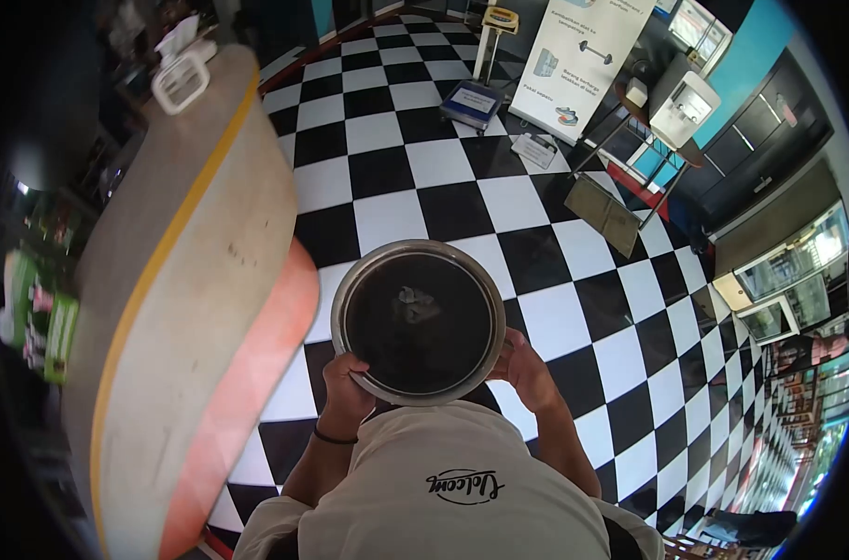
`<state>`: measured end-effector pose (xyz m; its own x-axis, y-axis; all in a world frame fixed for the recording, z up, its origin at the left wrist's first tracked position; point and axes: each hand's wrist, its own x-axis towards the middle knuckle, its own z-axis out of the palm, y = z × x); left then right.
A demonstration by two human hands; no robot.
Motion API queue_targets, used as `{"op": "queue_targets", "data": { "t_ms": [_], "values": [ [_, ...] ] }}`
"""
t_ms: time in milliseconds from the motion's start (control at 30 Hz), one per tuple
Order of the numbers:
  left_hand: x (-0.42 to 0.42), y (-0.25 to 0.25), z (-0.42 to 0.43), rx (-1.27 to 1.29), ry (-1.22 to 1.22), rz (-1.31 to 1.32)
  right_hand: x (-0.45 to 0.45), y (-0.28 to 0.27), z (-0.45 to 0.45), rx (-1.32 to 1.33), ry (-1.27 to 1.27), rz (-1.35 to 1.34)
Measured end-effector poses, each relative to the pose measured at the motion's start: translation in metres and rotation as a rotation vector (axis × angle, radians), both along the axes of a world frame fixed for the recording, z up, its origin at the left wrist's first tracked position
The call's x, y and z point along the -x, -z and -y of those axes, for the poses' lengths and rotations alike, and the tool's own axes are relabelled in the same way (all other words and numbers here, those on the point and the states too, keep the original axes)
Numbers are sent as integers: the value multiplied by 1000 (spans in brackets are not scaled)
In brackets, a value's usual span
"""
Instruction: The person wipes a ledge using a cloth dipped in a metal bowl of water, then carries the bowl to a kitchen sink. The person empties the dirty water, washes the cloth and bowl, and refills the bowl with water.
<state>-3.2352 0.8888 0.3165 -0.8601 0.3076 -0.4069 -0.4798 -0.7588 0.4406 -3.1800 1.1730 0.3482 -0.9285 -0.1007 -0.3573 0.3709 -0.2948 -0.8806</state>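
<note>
You are holding a round metal pan (418,373) in front of your body, above the black and white checkered floor (448,165), with its shiny rim facing up toward you. Your left hand (350,385) grips the rim at the lower left, thumb over the edge, and your right hand (524,373) is closed on the lower right side, its fingers partly hidden by the pan. The inside of the pan is dark, and near its middle is a small pale patch (417,303); you cannot tell whether it is an object or a reflection. A dark band (335,438) circles your left wrist, and the pan is just beyond the front of your white shirt (443,457), which has black lettering. To your left, well apart from the pan, runs a curved tabletop (210,103) with a yellow edge, and a white tissue holder (181,82) sits at its far end. Ahead of you, a scale (472,103) stands on the floor beside a tall printed banner (578,70). Farther right, a white container (686,110) rests on a small brown table (632,105).
</note>
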Motion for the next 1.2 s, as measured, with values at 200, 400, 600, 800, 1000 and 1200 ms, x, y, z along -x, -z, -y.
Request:
{"op": "queue_targets", "data": {
  "t_ms": [200,400,600,800,1000,1200],
  "values": [
    [219,29,-22,37,-38,27,212,30,-40,34,44,5],
    [431,-9,-70,-2,-49,9,470,12,-60,61,-74,-76],
    [646,-29,-101,0,-77,-105,713,-24,-103,-148,-206,-47],
    [886,-42,-123,12,71,-183,916,-50,-117,-65,-62,-29],
    [1128,-64,-155,51,298,-181,1095,-59,-131,-63,244,-70],
    [1346,-67,-228,33,462,-181,1268,-66,-193,-103,334,-127]
  ]
}}
